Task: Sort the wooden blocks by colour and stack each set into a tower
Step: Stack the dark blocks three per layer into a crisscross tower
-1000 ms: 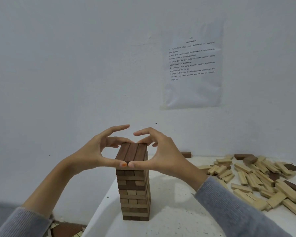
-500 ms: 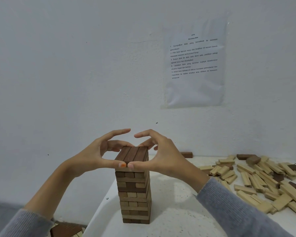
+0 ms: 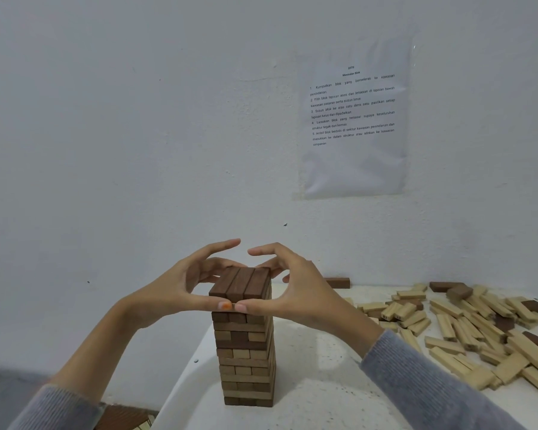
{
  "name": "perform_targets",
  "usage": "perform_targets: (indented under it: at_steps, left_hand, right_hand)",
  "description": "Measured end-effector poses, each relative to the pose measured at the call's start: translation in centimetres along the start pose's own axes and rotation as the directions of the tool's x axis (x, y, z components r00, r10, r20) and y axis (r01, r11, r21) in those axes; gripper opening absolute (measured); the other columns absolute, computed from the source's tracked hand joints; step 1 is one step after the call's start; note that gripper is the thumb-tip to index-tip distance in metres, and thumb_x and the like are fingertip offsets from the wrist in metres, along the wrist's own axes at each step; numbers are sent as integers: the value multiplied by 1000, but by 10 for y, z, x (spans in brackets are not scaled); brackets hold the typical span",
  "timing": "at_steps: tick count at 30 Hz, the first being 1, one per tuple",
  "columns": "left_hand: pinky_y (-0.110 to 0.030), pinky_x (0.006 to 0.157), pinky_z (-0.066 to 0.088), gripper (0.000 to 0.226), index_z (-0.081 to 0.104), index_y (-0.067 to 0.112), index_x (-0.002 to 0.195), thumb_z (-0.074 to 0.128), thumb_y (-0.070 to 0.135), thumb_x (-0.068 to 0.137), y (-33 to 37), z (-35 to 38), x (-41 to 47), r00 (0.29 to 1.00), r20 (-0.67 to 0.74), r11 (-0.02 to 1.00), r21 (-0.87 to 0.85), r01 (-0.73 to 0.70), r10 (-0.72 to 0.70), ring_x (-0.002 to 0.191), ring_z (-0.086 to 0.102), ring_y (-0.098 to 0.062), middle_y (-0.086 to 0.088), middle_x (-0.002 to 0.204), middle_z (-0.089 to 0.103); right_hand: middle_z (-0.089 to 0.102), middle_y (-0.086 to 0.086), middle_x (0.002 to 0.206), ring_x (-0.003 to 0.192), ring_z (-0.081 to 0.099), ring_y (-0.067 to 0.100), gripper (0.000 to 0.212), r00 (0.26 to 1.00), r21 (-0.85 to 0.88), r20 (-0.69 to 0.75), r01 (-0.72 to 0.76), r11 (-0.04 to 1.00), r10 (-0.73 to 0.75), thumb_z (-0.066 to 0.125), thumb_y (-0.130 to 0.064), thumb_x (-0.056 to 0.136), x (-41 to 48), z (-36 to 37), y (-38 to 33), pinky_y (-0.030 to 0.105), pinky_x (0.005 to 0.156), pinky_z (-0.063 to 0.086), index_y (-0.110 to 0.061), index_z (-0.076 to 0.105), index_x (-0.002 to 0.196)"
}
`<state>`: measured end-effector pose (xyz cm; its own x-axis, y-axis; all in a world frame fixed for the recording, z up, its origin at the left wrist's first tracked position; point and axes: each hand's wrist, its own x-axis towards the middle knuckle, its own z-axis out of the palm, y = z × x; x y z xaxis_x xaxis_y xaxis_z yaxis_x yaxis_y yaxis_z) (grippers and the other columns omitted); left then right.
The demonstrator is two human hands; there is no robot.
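A tall tower (image 3: 246,361) of mixed dark and light wooden blocks stands near the left edge of the white table (image 3: 323,398). Its top layer (image 3: 241,282) is three dark brown blocks side by side. My left hand (image 3: 168,293) and right hand (image 3: 302,293) cup this layer from either side. Both thumbs meet and press against its near ends, while the curled fingers touch its far ends. The index fingers arch above without touching.
A loose pile of mostly light blocks (image 3: 466,330), with a few dark ones, covers the right of the table. One dark block (image 3: 337,282) lies by the wall. A printed sheet (image 3: 353,119) hangs on the wall. More blocks (image 3: 121,418) lie below the table's left edge.
Both hands stay around the top layer with thumbs still together. The view has dipped slightly; the tower has not moved.
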<state>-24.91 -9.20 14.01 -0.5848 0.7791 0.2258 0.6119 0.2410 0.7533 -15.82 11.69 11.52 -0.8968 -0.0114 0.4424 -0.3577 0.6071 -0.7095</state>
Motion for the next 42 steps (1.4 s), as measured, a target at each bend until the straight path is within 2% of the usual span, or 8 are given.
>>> perform_targets:
  at_steps: [9,16,22,25,30,32,36,42]
  left_hand:
    - [-35,103,45,94,36,42,140,84,50,59,-2,-1,3,1000,11,1000,-1,27,-27,123,54,-20,3,125,63]
    - [-35,102,46,94,37,38,140,85,48,60,-3,-1,3,1000,11,1000,-21,24,-23,122,56,-21,0,124,64]
    - [-26,100,47,88,36,39,140,82,38,65,-5,1,2,1000,5,1000,-10,29,-29,123,54,-17,4,124,64]
    - [-24,99,47,90,37,40,140,84,44,63,-3,2,0,999,3,999,-20,33,-33,124,54,-17,5,125,63]
    - [-29,107,40,99,30,44,142,82,56,58,3,4,-2,999,-10,999,6,38,-38,127,49,-8,14,132,57]
    - [-28,108,39,100,30,46,142,75,71,56,7,5,-5,998,-64,1000,-14,20,-21,128,47,-2,19,135,53]
    - [-41,112,33,85,40,42,139,56,82,65,20,8,-10,967,-252,998,-41,-49,37,128,47,-2,19,133,55]
    - [-25,86,49,40,55,24,126,50,35,88,70,24,-15,833,-494,958,0,-286,248,113,60,-8,10,116,67]
  right_hand:
    - [58,-14,113,112,48,2,73,1000,-7,5,0,1000,0,84,-50,64,2,2,1,16,84,37,-44,46,126]
    - [57,-15,114,112,47,2,73,1000,-4,-5,-9,1000,9,84,-50,64,1,3,1,16,84,37,-44,46,126]
    - [56,-15,115,113,47,4,73,1000,-2,-3,-17,1000,17,85,-50,64,1,5,0,22,89,41,-44,46,126]
    - [55,-15,115,112,47,3,74,1000,3,-6,-22,1000,22,84,-51,64,1,6,1,21,88,41,-46,43,125]
    - [48,-16,130,118,44,1,91,999,32,30,-44,999,43,78,-63,60,-3,3,-1,24,96,41,-49,32,137]
    - [43,-18,135,120,42,-1,94,998,67,37,-53,996,51,71,-70,57,-6,-1,-3,25,97,41,-49,29,140]
    - [42,-18,136,117,43,-3,83,1000,64,-1,-21,998,21,62,-74,61,-12,-10,-9,23,94,41,-51,33,136]
    - [49,-17,128,111,48,-3,57,995,16,-100,20,1000,-19,54,-64,75,-37,-35,-27,15,88,41,-44,45,128]
